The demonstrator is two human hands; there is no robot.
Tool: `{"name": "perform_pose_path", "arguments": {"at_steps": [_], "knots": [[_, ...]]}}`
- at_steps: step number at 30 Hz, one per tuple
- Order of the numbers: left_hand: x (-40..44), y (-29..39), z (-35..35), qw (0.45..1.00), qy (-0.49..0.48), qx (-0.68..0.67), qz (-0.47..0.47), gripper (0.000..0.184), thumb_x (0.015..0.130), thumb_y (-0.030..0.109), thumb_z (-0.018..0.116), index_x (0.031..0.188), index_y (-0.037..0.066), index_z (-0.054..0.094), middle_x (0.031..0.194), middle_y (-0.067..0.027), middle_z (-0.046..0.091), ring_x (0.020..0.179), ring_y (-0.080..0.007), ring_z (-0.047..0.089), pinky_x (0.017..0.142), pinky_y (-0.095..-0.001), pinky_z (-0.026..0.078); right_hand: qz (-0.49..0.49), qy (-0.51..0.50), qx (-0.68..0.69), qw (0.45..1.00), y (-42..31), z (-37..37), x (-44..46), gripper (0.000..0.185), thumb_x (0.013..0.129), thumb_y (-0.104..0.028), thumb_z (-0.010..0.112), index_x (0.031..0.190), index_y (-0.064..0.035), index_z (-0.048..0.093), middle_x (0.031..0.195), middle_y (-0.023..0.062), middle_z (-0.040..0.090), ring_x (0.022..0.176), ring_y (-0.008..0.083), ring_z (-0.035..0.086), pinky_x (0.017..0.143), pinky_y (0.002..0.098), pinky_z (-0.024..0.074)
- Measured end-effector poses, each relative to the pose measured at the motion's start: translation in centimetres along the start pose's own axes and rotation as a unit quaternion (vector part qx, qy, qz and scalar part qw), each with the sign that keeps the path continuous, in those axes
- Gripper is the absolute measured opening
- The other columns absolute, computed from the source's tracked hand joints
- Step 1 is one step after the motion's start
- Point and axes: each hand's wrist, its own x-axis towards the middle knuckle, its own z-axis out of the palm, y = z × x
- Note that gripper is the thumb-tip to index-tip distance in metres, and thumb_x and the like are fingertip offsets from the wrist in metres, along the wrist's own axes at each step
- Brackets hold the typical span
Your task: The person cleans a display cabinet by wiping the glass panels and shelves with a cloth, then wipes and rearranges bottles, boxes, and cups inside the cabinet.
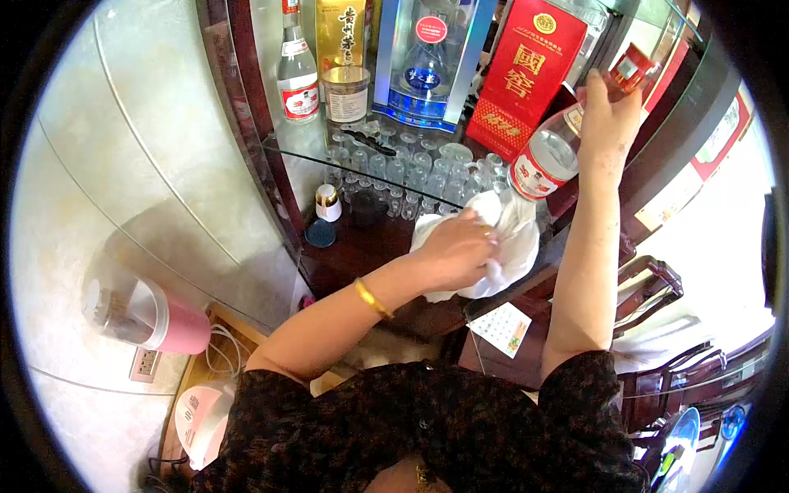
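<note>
A white cloth (pixel 518 238) is bunched under my left hand (pixel 460 251), whose fingers are closed on it beside the glass shelf edge. My right hand (pixel 610 123) is wrapped round a clear glass bottle (pixel 555 152) with a red and white label. The bottle is tilted, its red cap end up at the right and its base just above the cloth. Behind it leans a red box (pixel 526 74) with gold characters. Many small glasses (pixel 419 172) stand below the glass shelf, near the cloth.
On the shelf stand another clear bottle (pixel 297 78), a gold box (pixel 341 33), a round tub (pixel 346 94) and a blue display box (pixel 431 62). A small white jar (pixel 327 203) is lower left. A pink container (pixel 177 316) stands at the left wall.
</note>
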Motion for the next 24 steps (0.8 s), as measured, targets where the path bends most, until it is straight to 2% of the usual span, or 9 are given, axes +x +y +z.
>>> {"name": "perform_pose_path", "arguments": {"at_steps": [8,9,10,13,15,17,19,22,24], "knots": [[-8.0,-2.0,-5.0,0.968,0.053,-0.188,-0.156,0.033,0.071,0.009,0.054,0.102,0.001,0.062,0.105,-0.0157,0.061,0.101,-0.0305,0.055,0.090,-0.0374,0.041,0.080,0.003,-0.025,0.996,2.7,1.6,-1.3,0.022,0.081,-0.013,0.062,0.091,0.0039,0.053,0.073,0.0104,0.062,0.062,0.0165,0.060,0.056,0.0299,0.0468],[-9.3,-2.8,-5.5,0.941,0.093,-0.281,-0.165,0.034,0.074,0.007,0.053,0.106,-0.001,0.060,0.103,-0.0137,0.061,0.099,-0.0246,0.056,0.090,-0.0332,0.041,0.123,-0.009,-0.022,0.992,2.0,1.5,-1.3,0.021,0.081,-0.014,0.062,0.089,0.0038,0.054,0.072,0.0104,0.062,0.062,0.0168,0.060,0.056,0.0300,0.0467],[-10.3,-2.5,-6.4,0.924,0.135,-0.282,-0.221,0.034,0.076,0.006,0.053,0.109,-0.001,0.058,0.104,-0.0116,0.061,0.099,-0.0208,0.055,0.089,-0.0306,0.042,0.061,-0.008,-0.039,0.997,3.9,1.7,-0.9,0.021,0.081,-0.014,0.062,0.088,0.0038,0.055,0.072,0.0107,0.062,0.061,0.0168,0.060,0.056,0.0298,0.0468],[-12.8,-3.2,-8.8,0.861,0.238,-0.288,-0.345,0.036,0.080,0.005,0.054,0.116,-0.001,0.053,0.107,-0.0076,0.059,0.098,-0.0134,0.053,0.086,-0.0260,0.043,0.077,0.003,-0.087,0.993,5.0,2.1,-0.8,0.023,0.081,-0.016,0.062,0.086,0.0052,0.054,0.071,0.0121,0.062,0.062,0.0192,0.061,0.057,0.0311,0.0477],[-13.5,-4.1,-9.2,0.799,0.379,-0.257,-0.390,0.035,0.077,0.009,0.053,0.109,-0.003,0.057,0.097,-0.0099,0.061,0.089,-0.0171,0.058,0.081,-0.0274,0.045,0.087,0.001,-0.078,0.993,5.5,2.2,-0.8,0.023,0.081,-0.016,0.062,0.086,0.0056,0.054,0.071,0.0126,0.062,0.063,0.0200,0.062,0.058,0.0314,0.0480],[-14.6,-6.9,-9.7,0.808,0.433,-0.172,-0.362,0.037,0.075,0.011,0.051,0.109,-0.003,0.057,0.102,-0.0138,0.060,0.090,-0.0203,0.059,0.079,-0.0271,0.045,0.112,-0.006,-0.043,0.993,5.3,2.1,-0.8,0.028,0.080,-0.017,0.061,0.090,0.0057,0.049,0.074,0.0169,0.063,0.072,0.0279,0.064,0.065,0.0367,0.0482],[-14.1,-7.9,-10.7,0.801,0.463,-0.073,-0.372,0.037,0.076,0.013,0.052,0.110,0.000,0.057,0.107,-0.0169,0.059,0.097,-0.0250,0.057,0.085,-0.0318,0.042,0.108,0.002,-0.047,0.993,5.5,2.1,-0.7,0.026,0.080,-0.015,0.061,0.089,0.0059,0.048,0.073,0.0165,0.062,0.069,0.0268,0.063,0.063,0.0366,0.0481],[-14.0,-11.1,-11.1,0.808,0.430,0.152,-0.372,0.040,0.078,0.019,0.054,0.116,0.007,0.054,0.117,-0.0169,0.054,0.109,-0.0321,0.049,0.094,-0.0428,0.032,0.101,-0.013,-0.082,0.991,6.7,2.1,-0.3,0.026,0.081,-0.016,0.061,0.090,0.0055,0.048,0.074,0.0160,0.061,0.067,0.0261,0.062,0.063,0.0369,0.0477],[-12.9,-12.2,-10.5,0.803,0.383,0.225,-0.397,0.042,0.078,0.020,0.054,0.119,0.009,0.053,0.121,-0.0166,0.052,0.109,-0.0342,0.048,0.094,-0.0426,0.032,0.113,0.001,-0.062,0.992,6.9,2.3,-0.2,0.027,0.082,-0.018,0.062,0.089,0.0049,0.048,0.072,0.0149,0.061,0.065,0.0266,0.061,0.062,0.0368,0.0473]]}}
